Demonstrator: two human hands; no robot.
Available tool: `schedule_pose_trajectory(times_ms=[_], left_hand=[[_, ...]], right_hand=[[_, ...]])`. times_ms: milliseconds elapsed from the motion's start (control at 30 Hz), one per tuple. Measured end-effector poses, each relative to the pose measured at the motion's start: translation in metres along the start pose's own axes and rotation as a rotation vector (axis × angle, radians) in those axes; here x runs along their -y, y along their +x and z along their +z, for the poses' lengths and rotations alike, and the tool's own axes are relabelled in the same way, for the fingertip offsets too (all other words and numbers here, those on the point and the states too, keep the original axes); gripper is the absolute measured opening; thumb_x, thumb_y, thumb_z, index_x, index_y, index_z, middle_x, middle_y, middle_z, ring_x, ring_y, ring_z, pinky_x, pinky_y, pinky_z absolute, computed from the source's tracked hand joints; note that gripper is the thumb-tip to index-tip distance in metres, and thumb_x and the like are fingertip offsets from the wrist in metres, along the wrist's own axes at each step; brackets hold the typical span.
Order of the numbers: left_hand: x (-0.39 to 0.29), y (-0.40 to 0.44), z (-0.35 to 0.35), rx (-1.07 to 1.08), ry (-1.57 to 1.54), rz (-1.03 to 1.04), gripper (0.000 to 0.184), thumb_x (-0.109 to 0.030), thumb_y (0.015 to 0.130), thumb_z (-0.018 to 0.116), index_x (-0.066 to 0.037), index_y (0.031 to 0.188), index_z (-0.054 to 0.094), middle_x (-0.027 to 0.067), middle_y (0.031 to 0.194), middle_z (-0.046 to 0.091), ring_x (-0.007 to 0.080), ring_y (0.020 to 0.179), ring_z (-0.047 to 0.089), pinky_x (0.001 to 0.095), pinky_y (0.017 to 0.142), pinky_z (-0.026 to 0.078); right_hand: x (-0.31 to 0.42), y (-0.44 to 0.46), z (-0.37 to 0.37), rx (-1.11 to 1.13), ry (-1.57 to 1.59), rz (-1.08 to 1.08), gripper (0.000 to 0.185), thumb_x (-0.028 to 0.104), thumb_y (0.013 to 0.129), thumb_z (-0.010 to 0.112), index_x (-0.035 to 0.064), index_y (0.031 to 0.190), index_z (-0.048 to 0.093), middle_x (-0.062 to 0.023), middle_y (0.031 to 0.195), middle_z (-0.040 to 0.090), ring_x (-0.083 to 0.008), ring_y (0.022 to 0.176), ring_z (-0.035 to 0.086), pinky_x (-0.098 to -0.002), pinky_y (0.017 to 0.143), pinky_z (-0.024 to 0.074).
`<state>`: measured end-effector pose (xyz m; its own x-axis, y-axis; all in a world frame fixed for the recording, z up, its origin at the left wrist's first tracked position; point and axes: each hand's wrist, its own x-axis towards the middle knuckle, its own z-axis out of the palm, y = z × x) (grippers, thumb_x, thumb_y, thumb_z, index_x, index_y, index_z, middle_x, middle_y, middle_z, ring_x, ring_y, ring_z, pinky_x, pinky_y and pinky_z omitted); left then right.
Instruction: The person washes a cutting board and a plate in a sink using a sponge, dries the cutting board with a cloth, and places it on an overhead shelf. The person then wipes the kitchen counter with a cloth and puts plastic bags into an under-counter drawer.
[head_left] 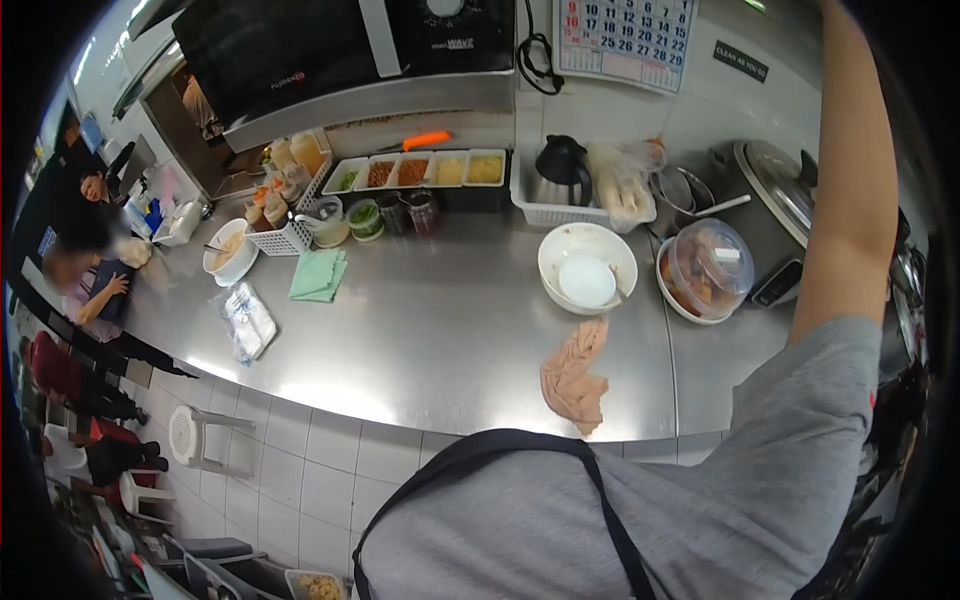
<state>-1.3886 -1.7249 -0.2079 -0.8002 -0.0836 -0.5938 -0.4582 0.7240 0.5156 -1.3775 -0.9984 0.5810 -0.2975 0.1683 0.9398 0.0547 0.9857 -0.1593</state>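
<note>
My right arm is raised along the right side, and its hand lies beyond the top edge of the view. My left hand does not show. Nearest my body on the steel counter (450, 330) lies a crumpled peach cloth (575, 380). Just behind it stands a white bowl (587, 268) with smears on its inner wall. To its right, a clear domed lid (711, 262) sits tilted over a bowl of food (680, 290). A white basket (575, 212) behind holds a black-topped jug (563, 170) and a plastic bag (625, 180).
A rice cooker (775, 190) stands at the right. Food trays (412, 170), jars (365, 219), a bottle basket (284, 240), a green cloth (318, 275) and a plastic packet (246, 322) line the left. A microwave (350, 60) hangs above. People and a stool (200, 437) are at left.
</note>
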Motion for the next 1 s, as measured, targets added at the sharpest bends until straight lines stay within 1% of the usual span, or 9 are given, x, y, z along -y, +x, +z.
schedule_pose_trajectory(times_ms=[133, 200, 300, 367, 467, 567, 600, 733, 1000], left_hand=[[-0.014, -0.008, -0.009, 0.066, -0.103, -0.089, 0.037, -0.018, 0.073, 0.050, -0.009, 0.108, 0.047, 0.0080, 0.095, 0.053, 0.0242, 0.087, 0.050, 0.0388, 0.070, 0.038], [-0.020, -0.015, -0.015, 0.087, -0.161, -0.131, 0.038, -0.020, 0.073, 0.051, -0.010, 0.109, 0.046, 0.0073, 0.096, 0.053, 0.0234, 0.088, 0.050, 0.0388, 0.070, 0.038], [-0.025, -0.021, -0.025, 0.123, -0.260, -0.174, 0.039, -0.024, 0.074, 0.051, -0.010, 0.110, 0.045, 0.0064, 0.098, 0.053, 0.0223, 0.089, 0.050, 0.0389, 0.070, 0.037], [-0.033, -0.025, -0.030, 0.132, -0.330, -0.181, 0.040, -0.027, 0.074, 0.052, -0.011, 0.110, 0.045, 0.0058, 0.099, 0.053, 0.0216, 0.090, 0.050, 0.0389, 0.069, 0.037], [-0.062, -0.038, -0.039, 0.140, -0.439, -0.145, 0.042, -0.031, 0.075, 0.053, -0.012, 0.111, 0.044, 0.0048, 0.101, 0.053, 0.0205, 0.091, 0.050, 0.0389, 0.069, 0.037], [-0.123, -0.069, -0.052, 0.118, -0.600, -0.063, 0.046, -0.036, 0.075, 0.054, -0.013, 0.113, 0.042, 0.0031, 0.103, 0.054, 0.0183, 0.093, 0.050, 0.0377, 0.070, 0.037], [-0.146, -0.073, -0.060, 0.153, -0.540, -0.040, 0.046, -0.037, 0.075, 0.054, -0.014, 0.113, 0.043, 0.0026, 0.103, 0.055, 0.0165, 0.095, 0.050, 0.0362, 0.073, 0.037], [-0.228, -0.096, -0.080, 0.247, -0.457, 0.169, 0.045, -0.036, 0.077, 0.053, -0.014, 0.115, 0.044, 0.0012, 0.105, 0.054, 0.0142, 0.099, 0.048, 0.0338, 0.080, 0.035], [-0.380, -0.144, -0.040, 0.647, -0.610, 0.602, 0.055, -0.040, 0.083, 0.045, -0.014, 0.128, 0.026, 0.0081, 0.123, 0.039, 0.0209, 0.110, 0.041, 0.0374, 0.090, 0.034]], right_hand=[[-0.002, -0.066, 0.004, 0.137, 0.159, -0.139, 0.038, 0.033, 0.079, 0.055, 0.0081, 0.107, 0.053, -0.0057, 0.097, 0.054, -0.0141, 0.091, 0.050, -0.0242, 0.077, 0.0391], [-0.054, -0.123, 0.005, 0.648, 0.222, 0.115, 0.040, 0.029, 0.084, 0.046, 0.0074, 0.117, 0.045, -0.0047, 0.114, 0.049, -0.0162, 0.107, 0.042, -0.0318, 0.093, 0.0309], [-0.002, -0.245, 0.032, 1.111, 0.418, 0.303, 0.040, 0.022, 0.076, 0.058, 0.0068, 0.112, 0.049, -0.0032, 0.103, 0.053, -0.0108, 0.090, 0.048, -0.0263, 0.080, 0.0395], [-0.020, -0.309, 0.063, 1.089, 0.315, 0.748, 0.050, 0.027, 0.075, 0.060, 0.0073, 0.118, 0.044, -0.0104, 0.108, 0.052, -0.0155, 0.095, 0.049, -0.0285, 0.084, 0.0369], [-0.101, -0.418, 0.132, 0.820, -0.078, 0.514, 0.057, 0.033, 0.076, 0.056, 0.0004, 0.119, 0.038, -0.0213, 0.113, 0.046, -0.0303, 0.104, 0.046, -0.0361, 0.088, 0.0361], [-0.154, -0.479, 0.168, 0.804, -0.105, 0.780, 0.057, 0.034, 0.075, 0.056, -0.0015, 0.115, 0.039, -0.0206, 0.106, 0.049, -0.0309, 0.082, 0.058, -0.0365, 0.060, 0.0493], [-0.130, -0.461, 0.163, 0.857, 0.087, 1.174, 0.055, 0.033, 0.075, 0.056, -0.0018, 0.114, 0.040, -0.0185, 0.104, 0.051, -0.0298, 0.077, 0.058, -0.0384, 0.053, 0.0500], [-0.137, -0.483, 0.172, 0.734, 0.632, 1.517, 0.045, 0.012, 0.072, 0.044, 0.0096, 0.116, 0.037, -0.0128, 0.097, 0.053, -0.0291, 0.072, 0.057, -0.0392, 0.047, 0.0513], [-0.120, -0.467, 0.196, 0.873, 0.410, 1.081, 0.040, 0.007, 0.066, 0.043, -0.0002, 0.105, 0.044, -0.0127, 0.085, 0.055, -0.0223, 0.067, 0.056, -0.0348, 0.047, 0.0464]])
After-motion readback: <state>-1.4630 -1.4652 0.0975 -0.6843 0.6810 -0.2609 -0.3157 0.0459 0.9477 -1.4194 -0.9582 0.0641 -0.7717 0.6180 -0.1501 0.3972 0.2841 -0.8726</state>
